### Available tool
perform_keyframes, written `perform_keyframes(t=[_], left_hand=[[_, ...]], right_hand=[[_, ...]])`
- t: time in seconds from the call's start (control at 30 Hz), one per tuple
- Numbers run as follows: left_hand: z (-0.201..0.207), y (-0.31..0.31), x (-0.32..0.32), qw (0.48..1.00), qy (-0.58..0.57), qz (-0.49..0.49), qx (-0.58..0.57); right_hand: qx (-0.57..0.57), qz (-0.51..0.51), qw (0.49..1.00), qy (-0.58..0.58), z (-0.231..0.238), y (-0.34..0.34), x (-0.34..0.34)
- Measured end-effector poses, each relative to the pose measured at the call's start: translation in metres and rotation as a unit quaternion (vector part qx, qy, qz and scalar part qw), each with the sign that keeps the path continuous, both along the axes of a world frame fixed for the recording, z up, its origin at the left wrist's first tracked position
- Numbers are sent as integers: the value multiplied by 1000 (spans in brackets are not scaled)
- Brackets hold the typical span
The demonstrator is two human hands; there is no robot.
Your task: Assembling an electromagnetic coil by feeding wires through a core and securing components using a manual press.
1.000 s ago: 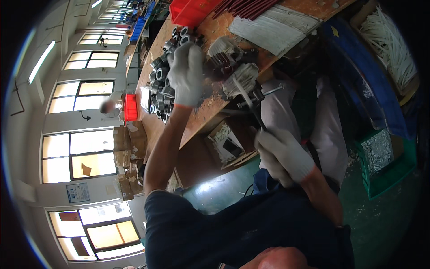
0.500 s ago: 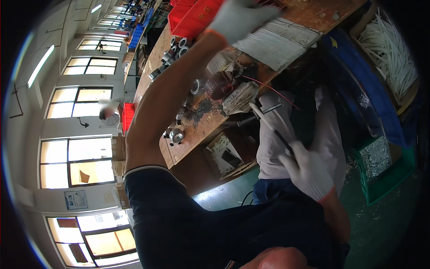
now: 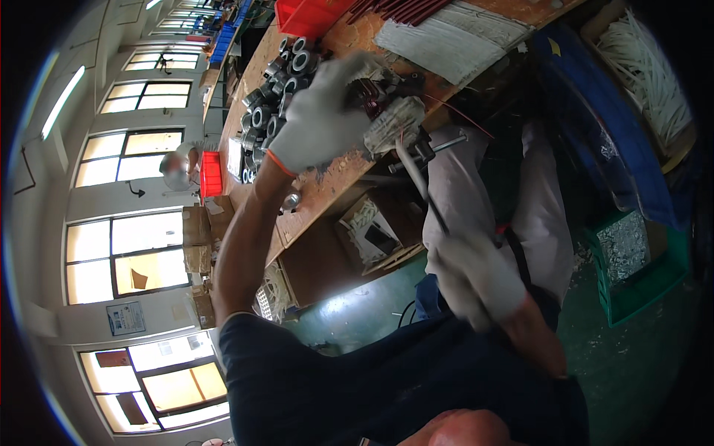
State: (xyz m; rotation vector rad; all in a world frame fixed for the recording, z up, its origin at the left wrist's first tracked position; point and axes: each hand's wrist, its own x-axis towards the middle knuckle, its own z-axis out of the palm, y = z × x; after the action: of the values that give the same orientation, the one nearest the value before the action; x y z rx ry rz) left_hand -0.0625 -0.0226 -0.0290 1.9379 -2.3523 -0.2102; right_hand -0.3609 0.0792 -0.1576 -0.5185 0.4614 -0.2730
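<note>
My left hand [image 3: 316, 123], in a white glove, reaches over the bench to a dark red wound coil [image 3: 370, 97]. Its fingers are at the coil's near side, blurred and partly hidden. The coil sits between pale, cloth-like wrapped blocks [image 3: 394, 125] on what looks like a vise, whose metal bar [image 3: 450, 143] sticks out over my legs. My right hand [image 3: 476, 279], also gloved and blurred, is closed round a slim stick-like tool [image 3: 415, 172] with a pale shaft and a darker lower part. The tool's far end is at the wrapped block. A thin red wire [image 3: 465, 123] trails from the coil.
Grey metal ring-shaped parts [image 3: 279, 85] crowd the wooden bench [image 3: 312, 212] to the left. Beyond lie a red bin [image 3: 312, 16], dark red strips [image 3: 409, 9] and a white pad [image 3: 446, 41]. A blue-lined container of white strips [image 3: 643, 74] and a green crate [image 3: 647, 279] stand right.
My left hand has come down from near the red bin to the coil. My right hand has shifted slightly left and lower, with the tool's end now against or near the wrapped block.
</note>
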Motion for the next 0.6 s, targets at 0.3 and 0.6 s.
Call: perform_keyframes(t=[0.3,0.6], left_hand=[[7,-15,-16,978,-206,-13,23],[-3,-59,-4,942,66,238,227]], right_hand=[[13,36,878,476,-67,96,-215],[-694,-303,592,276,-103,-61,15]])
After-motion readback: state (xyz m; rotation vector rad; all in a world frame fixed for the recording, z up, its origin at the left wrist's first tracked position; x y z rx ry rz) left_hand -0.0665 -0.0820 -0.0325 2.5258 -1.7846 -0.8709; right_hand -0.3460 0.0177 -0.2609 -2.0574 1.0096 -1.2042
